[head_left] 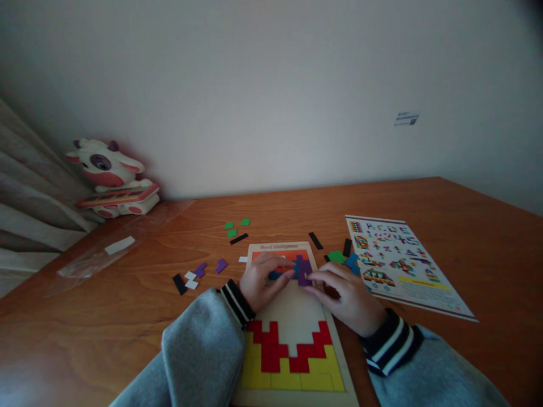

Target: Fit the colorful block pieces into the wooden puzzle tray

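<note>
Watching the purple piece point(304, 271), on or just above the board point(297, 305), far right part. Right hand point(348, 294) pinches its lower end, thumb against fingers. Left hand point(259, 282) is half-curled just beside it; can't tell if it grips anything. Piece is angular, stepped. I see red pieces point(269, 346) and yellow pieces point(314, 382) near end, orange pieces point(263, 256) far end, partly blocked by left hand. Printed sheet point(407, 265) lies right.

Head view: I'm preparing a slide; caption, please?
The right hand touches an angular purple piece over a pale rectangular wooden board, the left hand close by.
</note>
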### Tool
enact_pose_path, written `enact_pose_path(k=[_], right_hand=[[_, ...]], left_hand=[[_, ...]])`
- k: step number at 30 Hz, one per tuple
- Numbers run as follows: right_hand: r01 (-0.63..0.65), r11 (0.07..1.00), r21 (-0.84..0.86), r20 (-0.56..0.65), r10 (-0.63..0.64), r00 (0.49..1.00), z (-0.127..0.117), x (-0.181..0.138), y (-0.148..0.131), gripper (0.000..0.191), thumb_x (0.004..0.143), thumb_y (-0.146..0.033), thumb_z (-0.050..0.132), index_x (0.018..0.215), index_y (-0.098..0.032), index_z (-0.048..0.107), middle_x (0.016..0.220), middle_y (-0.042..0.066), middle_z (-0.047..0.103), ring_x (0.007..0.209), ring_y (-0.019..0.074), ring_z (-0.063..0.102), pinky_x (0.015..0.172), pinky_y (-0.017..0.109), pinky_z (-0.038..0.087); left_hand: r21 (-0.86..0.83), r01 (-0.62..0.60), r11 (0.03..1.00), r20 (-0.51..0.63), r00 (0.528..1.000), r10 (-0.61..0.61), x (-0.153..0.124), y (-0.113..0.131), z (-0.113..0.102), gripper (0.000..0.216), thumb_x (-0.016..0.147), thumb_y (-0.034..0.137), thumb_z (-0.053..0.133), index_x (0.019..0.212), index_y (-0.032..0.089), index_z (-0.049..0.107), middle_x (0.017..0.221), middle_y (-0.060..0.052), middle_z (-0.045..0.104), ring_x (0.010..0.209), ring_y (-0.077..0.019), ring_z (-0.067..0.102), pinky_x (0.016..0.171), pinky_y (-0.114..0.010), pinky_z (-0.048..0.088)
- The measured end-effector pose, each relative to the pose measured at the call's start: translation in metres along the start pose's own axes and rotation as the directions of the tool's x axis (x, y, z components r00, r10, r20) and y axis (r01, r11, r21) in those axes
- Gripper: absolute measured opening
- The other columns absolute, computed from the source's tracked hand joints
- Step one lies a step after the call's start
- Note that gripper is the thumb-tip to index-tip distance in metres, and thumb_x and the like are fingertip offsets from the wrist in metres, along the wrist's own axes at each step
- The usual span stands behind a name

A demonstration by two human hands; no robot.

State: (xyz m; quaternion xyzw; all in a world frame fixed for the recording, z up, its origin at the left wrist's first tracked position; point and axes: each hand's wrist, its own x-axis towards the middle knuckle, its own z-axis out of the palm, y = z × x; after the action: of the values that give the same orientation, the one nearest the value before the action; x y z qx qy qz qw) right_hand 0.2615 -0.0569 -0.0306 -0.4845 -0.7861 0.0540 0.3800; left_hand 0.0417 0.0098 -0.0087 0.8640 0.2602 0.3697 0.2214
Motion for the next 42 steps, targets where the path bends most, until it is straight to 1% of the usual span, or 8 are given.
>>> enact_pose_path(k=[6, 13, 25, 30, 32, 35, 38, 42], right_hand=[[-0.051, 0.997, -0.064, 0.072, 0.055, 0.996, -0.002, -0.007, 0.005, 0.024, 0.088, -0.028, 0.061, 0.109, -0.018, 0.066, 0.086, 0.005, 0.06, 0.075, 0.0174, 0.059, 0.067, 0.031, 0.052], [0.162, 0.968, -0.191, 0.083, -0.148, 0.985, -0.006, -0.003, -0.004, 0.024, 0.094, -0.025, 0.052, 0.105, -0.019, 0.073, 0.073, 0.005, 0.058, 0.072, 0.0186, 0.054, 0.067, 0.035, 0.045], [0.102, 0.984, -0.147, 0.117, -0.085, 0.989, -0.005, -0.005, -0.003, 0.026, 0.094, -0.025, 0.049, 0.094, -0.018, 0.075, 0.075, 0.005, 0.062, 0.074, 0.0185, 0.058, 0.069, 0.034, 0.048], [0.052, 0.982, -0.183, 0.125, -0.029, 0.992, -0.002, -0.008, 0.001, 0.027, 0.094, -0.026, 0.049, 0.106, -0.019, 0.072, 0.08, 0.006, 0.063, 0.074, 0.0192, 0.061, 0.068, 0.034, 0.05], [0.031, 0.984, -0.177, 0.117, -0.01, 0.993, -0.001, -0.008, 0.002, 0.027, 0.094, -0.026, 0.049, 0.109, -0.02, 0.07, 0.081, 0.005, 0.064, 0.074, 0.0188, 0.061, 0.067, 0.034, 0.052], [0.012, 0.99, -0.143, 0.093, 0.001, 0.996, -0.001, -0.008, 0.002, 0.026, 0.094, -0.026, 0.048, 0.108, -0.02, 0.069, 0.081, 0.005, 0.064, 0.074, 0.0183, 0.062, 0.067, 0.033, 0.053], [-0.009, 0.994, -0.107, 0.054, 0.015, 0.998, -0.002, -0.008, 0.001, 0.024, 0.094, -0.026, 0.047, 0.109, -0.02, 0.065, 0.08, 0.004, 0.064, 0.072, 0.0176, 0.062, 0.067, 0.032, 0.053], [-0.023, 0.997, -0.078, 0.015, 0.025, 1.0, -0.003, -0.008, 0.001, 0.022, 0.094, -0.026, 0.047, 0.109, -0.021, 0.062, 0.083, 0.004, 0.066, 0.072, 0.0169, 0.063, 0.066, 0.031, 0.053]], left_hand=[[0.033, -0.036, 0.999, -0.047, 0.998, 0.037, 0.001, 0.003, 0.0, 0.015, 0.091, 0.021, 0.057, 0.099, 0.015, 0.069, 0.093, -0.008, 0.07, 0.09, -0.0187, 0.064, 0.083, -0.033, 0.051], [0.107, -0.076, 0.991, -0.106, 0.991, 0.087, -0.005, -0.009, -0.01, 0.013, 0.09, 0.016, 0.056, 0.097, 0.016, 0.066, 0.091, -0.008, 0.069, 0.087, -0.0183, 0.062, 0.082, -0.032, 0.05], [0.224, -0.071, 0.972, -0.105, 0.99, 0.097, -0.018, -0.012, -0.023, 0.013, 0.091, 0.016, 0.053, 0.096, 0.016, 0.065, 0.09, -0.008, 0.069, 0.084, -0.0181, 0.063, 0.079, -0.033, 0.052], [0.385, -0.06, 0.921, -0.074, 0.993, 0.095, -0.024, -0.016, -0.034, 0.016, 0.091, 0.02, 0.052, 0.1, 0.017, 0.065, 0.093, -0.008, 0.069, 0.085, -0.019, 0.062, 0.08, -0.034, 0.052], [0.522, -0.001, 0.853, -0.073, 0.996, 0.046, -0.028, -0.021, -0.046, 0.019, 0.091, 0.023, 0.053, 0.103, 0.018, 0.065, 0.096, -0.009, 0.069, 0.087, -0.0214, 0.062, 0.082, -0.036, 0.052], [0.697, 0.195, 0.69, -0.148, 0.981, -0.128, -0.038, -0.032, -0.074, 0.023, 0.091, 0.029, 0.053, 0.106, 0.018, 0.066, 0.104, -0.01, 0.069, 0.095, -0.0261, 0.062, 0.088, -0.042, 0.051], [0.734, 0.39, 0.556, -0.199, 0.907, -0.372, -0.056, -0.04, -0.101, 0.029, 0.09, 0.038, 0.054, 0.107, 0.018, 0.065, 0.107, -0.01, 0.069, 0.099, -0.0277, 0.064, 0.091, -0.044, 0.05], [0.73, 0.445, 0.519, -0.133, 0.837, -0.531, -0.075, -0.038, -0.113, 0.036, 0.088, 0.036, 0.055, 0.12, 0.019, 0.06, 0.12, -0.01, 0.066, 0.11, -0.0265, 0.062, 0.098, -0.041, 0.048]])
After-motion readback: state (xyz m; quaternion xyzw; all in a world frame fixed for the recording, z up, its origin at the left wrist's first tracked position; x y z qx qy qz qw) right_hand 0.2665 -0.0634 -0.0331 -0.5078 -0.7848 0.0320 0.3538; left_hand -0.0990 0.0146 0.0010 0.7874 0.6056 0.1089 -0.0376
